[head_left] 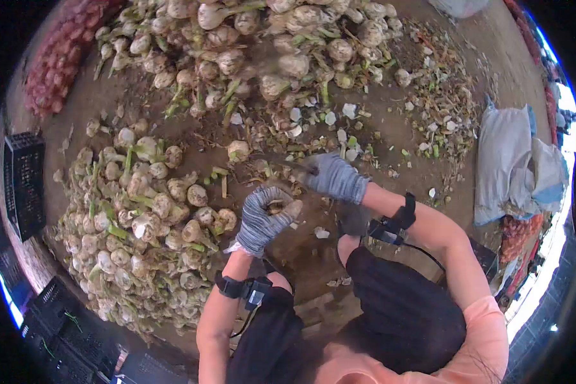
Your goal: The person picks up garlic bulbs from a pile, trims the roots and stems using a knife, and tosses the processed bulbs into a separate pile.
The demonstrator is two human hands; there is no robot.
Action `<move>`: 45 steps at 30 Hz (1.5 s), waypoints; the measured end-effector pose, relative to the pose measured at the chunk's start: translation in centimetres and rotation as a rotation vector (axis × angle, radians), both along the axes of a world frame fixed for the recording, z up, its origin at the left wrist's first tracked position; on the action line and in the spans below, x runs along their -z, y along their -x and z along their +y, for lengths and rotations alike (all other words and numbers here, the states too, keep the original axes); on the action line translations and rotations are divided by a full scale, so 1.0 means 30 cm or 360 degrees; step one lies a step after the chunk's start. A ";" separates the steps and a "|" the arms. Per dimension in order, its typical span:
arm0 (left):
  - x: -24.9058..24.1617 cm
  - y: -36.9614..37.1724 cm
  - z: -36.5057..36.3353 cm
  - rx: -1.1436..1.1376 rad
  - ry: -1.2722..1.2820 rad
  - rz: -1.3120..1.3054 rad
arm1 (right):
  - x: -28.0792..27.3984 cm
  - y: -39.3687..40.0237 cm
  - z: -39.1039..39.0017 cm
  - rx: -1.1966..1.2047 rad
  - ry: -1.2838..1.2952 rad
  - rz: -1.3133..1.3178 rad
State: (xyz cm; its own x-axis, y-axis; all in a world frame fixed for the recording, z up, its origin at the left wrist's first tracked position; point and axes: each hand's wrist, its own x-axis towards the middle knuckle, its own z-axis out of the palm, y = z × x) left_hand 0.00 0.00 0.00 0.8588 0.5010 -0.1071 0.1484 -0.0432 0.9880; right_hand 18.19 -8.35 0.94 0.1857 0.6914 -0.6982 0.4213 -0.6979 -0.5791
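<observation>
Evidently, the right hand (336, 178) gripped a thin dark blade (293, 165), probably best angled clear of the left hand (262, 221), curled just nearer; whether that held a bulb, I couldn't tell. Garlic bulbs (144, 224) lay piled left, beyond them a far heap (294, 64), while scattered trimmings (349, 111) cluttered the space between heap and hands.

We have one heap of bulbs (144, 227) on the floor (390, 128) left of our left hand (262, 221) and a second heap (294, 66) ahead — scraps (438, 96) strewn to its right, a sack (502, 160) at far right, well apart from our right hand (336, 178) — and, at far left, a crate (24, 182) with a net bag (57, 67) ahead of it
</observation>
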 end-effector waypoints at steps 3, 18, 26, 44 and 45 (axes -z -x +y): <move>-0.047 -0.008 0.002 0.0047 -0.0019 0.0106 | 0.022 -0.001 -0.036 -0.0016 -0.0327 0.0031; -0.468 0.486 0.277 -0.1902 -0.1233 0.1009 | 0.085 -0.104 0.347 -0.0151 -0.0317 -0.1069; -0.251 0.130 0.082 -0.0642 -0.0239 0.0487 | 0.110 -0.076 0.325 0.0144 -0.0495 -0.0931; 0.136 0.054 0.006 -0.0099 -0.0320 0.0381 | -0.142 0.048 0.028 -0.0516 -0.0813 -0.0768; 0.119 0.055 0.008 0.0220 -0.0713 0.0593 | -0.157 0.057 0.039 -0.0543 -0.0809 -0.0811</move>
State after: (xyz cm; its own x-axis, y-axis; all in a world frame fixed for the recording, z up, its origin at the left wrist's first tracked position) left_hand -1.64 0.24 -3.57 0.8644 0.4532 -0.2178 0.4448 -0.4871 0.7516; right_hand 16.49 -7.19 5.65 0.1179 0.9787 -0.1681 0.8629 -0.1847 -0.4704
